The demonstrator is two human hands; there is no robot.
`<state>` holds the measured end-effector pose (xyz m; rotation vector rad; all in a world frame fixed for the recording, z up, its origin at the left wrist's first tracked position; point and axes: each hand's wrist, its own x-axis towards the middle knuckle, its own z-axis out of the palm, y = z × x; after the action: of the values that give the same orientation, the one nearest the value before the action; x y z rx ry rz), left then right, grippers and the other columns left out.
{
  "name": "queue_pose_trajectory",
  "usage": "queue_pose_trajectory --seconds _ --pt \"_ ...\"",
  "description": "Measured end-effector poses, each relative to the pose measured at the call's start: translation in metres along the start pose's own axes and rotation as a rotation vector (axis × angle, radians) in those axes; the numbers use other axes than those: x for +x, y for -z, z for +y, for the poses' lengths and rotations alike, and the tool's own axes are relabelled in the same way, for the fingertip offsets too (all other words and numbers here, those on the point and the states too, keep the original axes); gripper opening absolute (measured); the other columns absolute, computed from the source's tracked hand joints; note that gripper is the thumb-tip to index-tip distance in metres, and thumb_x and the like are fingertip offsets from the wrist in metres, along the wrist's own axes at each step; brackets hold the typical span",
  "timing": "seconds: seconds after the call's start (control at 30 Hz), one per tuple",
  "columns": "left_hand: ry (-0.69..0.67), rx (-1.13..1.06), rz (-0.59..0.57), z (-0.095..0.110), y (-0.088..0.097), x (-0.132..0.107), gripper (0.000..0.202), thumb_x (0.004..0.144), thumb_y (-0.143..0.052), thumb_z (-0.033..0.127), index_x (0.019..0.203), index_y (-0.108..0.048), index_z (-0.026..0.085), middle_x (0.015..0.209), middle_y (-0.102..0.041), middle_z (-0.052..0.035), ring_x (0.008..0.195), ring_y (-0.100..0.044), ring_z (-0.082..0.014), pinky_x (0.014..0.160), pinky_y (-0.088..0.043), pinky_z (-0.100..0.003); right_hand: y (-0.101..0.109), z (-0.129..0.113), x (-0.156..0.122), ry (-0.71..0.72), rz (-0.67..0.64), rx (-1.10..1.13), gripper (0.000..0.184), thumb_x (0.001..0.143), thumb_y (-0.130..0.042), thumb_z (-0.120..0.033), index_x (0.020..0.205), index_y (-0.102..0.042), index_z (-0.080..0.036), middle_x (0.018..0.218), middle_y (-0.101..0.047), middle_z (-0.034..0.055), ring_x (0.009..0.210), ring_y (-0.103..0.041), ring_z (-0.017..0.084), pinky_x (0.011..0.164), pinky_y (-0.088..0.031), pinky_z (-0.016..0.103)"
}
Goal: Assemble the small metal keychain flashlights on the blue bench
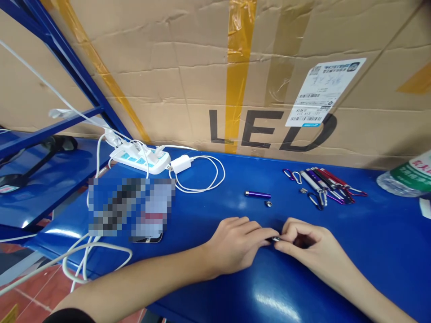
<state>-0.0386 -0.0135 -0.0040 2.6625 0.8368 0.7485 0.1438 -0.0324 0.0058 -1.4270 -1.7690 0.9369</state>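
My left hand (235,244) and my right hand (308,242) meet just above the blue tabletop, fingertips pinched together. Between them is a small shiny metal piece (276,239), mostly covered by the fingers, so its exact kind does not show. Beyond the hands lies a slim purple metal tube (258,195), like the body of a penlight. A small silver cap (268,204) rests beside its right end. Farther right, several penlight-like tubes (328,181) in silver, purple, black and red lie in a row, with carabiner clips (315,201) at their ends.
A white power strip (141,157) with plugs and a charger (181,164) sits at the back left, its cables trailing. A phone (153,215), partly pixelated, lies in front of it. A large cardboard box (188,80) stands behind; a green-labelled bottle (409,175) lies at right.
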Motion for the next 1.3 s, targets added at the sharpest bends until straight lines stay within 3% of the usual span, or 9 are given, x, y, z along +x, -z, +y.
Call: queue_pose_trajectory --seconds 0.2,0.3,0.4,0.57,0.67,0.9,1.13,1.3 --pt "0.072 0.024 -0.002 0.0025 0.0019 0.002 0.021 0.086 -0.036 0.022 0.099 -0.052 0.019 0.078 -0.06 0.0005 0.069 -0.056 -0.0108 0.065 -0.043 -0.021 0.0001 0.0024 0.0001 0.146 0.011 -0.104 0.026 0.073 -0.056 -0.036 0.054 -0.054 -0.017 0.058 -0.053 0.0005 0.047 -0.046 0.009 0.041 -0.039 0.02" --pt "0.104 -0.015 0.015 0.0013 0.0014 0.0026 0.021 0.086 -0.034 0.022 0.1 -0.05 0.018 0.08 -0.06 -0.0002 0.071 -0.056 -0.011 0.066 -0.043 -0.022 0.0006 0.0039 -0.0017 0.248 0.1 -0.148 0.013 0.072 -0.059 -0.031 0.073 -0.061 -0.019 0.068 -0.056 0.0021 0.048 -0.047 0.008 0.042 -0.041 0.02" --pt "0.121 -0.057 0.042 0.0003 0.0001 0.0025 0.022 0.086 -0.034 0.022 0.103 -0.048 0.017 0.082 -0.06 -0.001 0.073 -0.056 -0.0113 0.067 -0.044 -0.022 0.0007 0.0033 -0.003 0.333 0.173 -0.174 0.017 0.071 -0.06 -0.026 0.088 -0.062 -0.021 0.077 -0.057 0.0031 0.05 -0.05 0.008 0.041 -0.043 0.02" --pt "0.123 -0.101 -0.032 0.003 0.0028 0.0023 0.021 0.086 -0.034 0.02 0.1 -0.049 0.016 0.083 -0.06 -0.0014 0.073 -0.057 -0.0116 0.064 -0.044 -0.021 0.0026 0.0014 -0.0023 0.48 0.163 -0.216 0.006 0.072 -0.058 -0.02 0.072 -0.064 -0.021 0.077 -0.059 0.0035 0.065 -0.058 0.013 0.054 -0.05 0.022" --pt "0.131 -0.113 -0.083 0.0047 0.0058 0.0028 0.021 0.086 -0.034 0.019 0.101 -0.048 0.016 0.086 -0.059 -0.0017 0.073 -0.057 -0.0119 0.064 -0.045 -0.021 0.0042 0.0029 -0.0018 0.535 0.149 -0.247 0.008 0.071 -0.059 -0.017 0.074 -0.065 -0.022 0.079 -0.059 0.0032 0.067 -0.06 0.013 0.057 -0.051 0.021" --pt "0.122 -0.103 -0.126 0.0048 0.0087 0.0037 0.02 0.086 -0.032 0.018 0.098 -0.048 0.015 0.084 -0.059 -0.002 0.072 -0.056 -0.0127 0.063 -0.044 -0.022 0.0049 0.0009 -0.003 0.542 0.205 -0.262 0.015 0.069 -0.062 -0.017 0.082 -0.065 -0.023 0.078 -0.06 0.003 0.065 -0.06 0.013 0.057 -0.051 0.02" --pt "0.037 -0.094 -0.21 0.0002 0.006 0.0045 0.014 0.086 -0.034 0.019 0.095 -0.045 0.015 0.082 -0.059 -0.0035 0.076 -0.057 -0.0136 0.071 -0.044 -0.023 0.0065 0.0035 0.0021 0.467 -0.029 -0.027 0.015 0.073 -0.055 -0.014 0.065 -0.065 -0.021 0.069 -0.057 0.0027 0.048 -0.057 0.009 0.043 -0.048 0.017" --pt "-0.001 -0.056 -0.239 -0.0027 0.0043 0.0043 0.014 0.088 -0.032 0.021 0.087 -0.042 0.012 0.08 -0.059 -0.0058 0.074 -0.057 -0.0151 0.071 -0.044 -0.024 0.0068 0.0048 0.004 0.447 -0.057 0.046 0.015 0.072 -0.057 -0.013 0.062 -0.065 -0.02 0.068 -0.055 0.0027 0.048 -0.057 0.009 0.043 -0.047 0.017"
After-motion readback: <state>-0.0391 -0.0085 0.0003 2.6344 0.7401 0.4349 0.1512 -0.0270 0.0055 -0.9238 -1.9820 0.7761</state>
